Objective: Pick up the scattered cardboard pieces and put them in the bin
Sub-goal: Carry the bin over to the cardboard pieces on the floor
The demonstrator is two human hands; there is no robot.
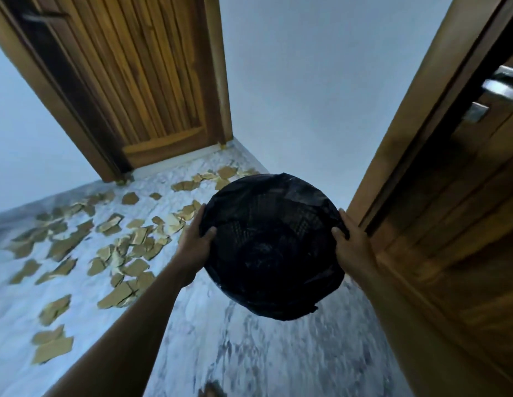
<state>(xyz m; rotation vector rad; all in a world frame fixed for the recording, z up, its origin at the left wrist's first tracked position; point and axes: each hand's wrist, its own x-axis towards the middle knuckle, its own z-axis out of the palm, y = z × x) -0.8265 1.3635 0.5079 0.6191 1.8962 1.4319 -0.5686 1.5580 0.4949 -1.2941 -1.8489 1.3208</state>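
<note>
My left hand (196,236) grips the left side of the bin (272,247), with the thumb hooked over the rim into the mouth and the fingers curled round the outside. My right hand (354,245) holds the opposite side the same way, thumb lying on the rim and fingers wrapped behind, where I cannot see them. The bin sits between my two hands in front of me, its round mouth tipped toward me. It is a dark mesh basket lined with a black plastic bag, and the bag's edge is folded over the rim and hangs crumpled below. I see nothing inside it but dark bag.

The cardboard pieces (129,242) lie scattered over the floor (249,353) to the left of the bin and beyond it. They are torn brown scraps of many shapes, some overlapping in heaps, others lying apart. A few reach as far as the foot of the closed wooden door (152,81) ahead. The floor is pale with grey marbling. A plain wall (292,81) stands behind the bin. On my right an open wooden door (450,196) stands close to my right hand, with a metal handle (501,87) high up.
</note>
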